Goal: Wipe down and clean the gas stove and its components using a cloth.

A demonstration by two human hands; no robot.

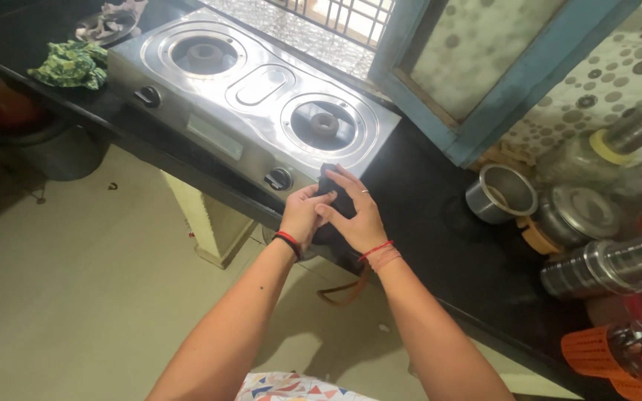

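**Both hands on a dark cloth at the stove's corner**

A black tabletop (425, 223) runs from ten o'clock to four o'clock above a pale beige floor (98, 282). On it sits a steel two-burner stove (261, 96) below a barred window (336, 18) with a blue frame. The left hand (302, 215) and right hand (358, 215) both grip a dark cloth (330, 186), pressed against the stove's near right corner, beside a black knob (279, 178). A green rag (70, 65) lies at ten o'clock. At three o'clock stand a steel cup (501, 194), stacked steel containers (611, 267) and an orange basket (611, 360); no labels are readable.
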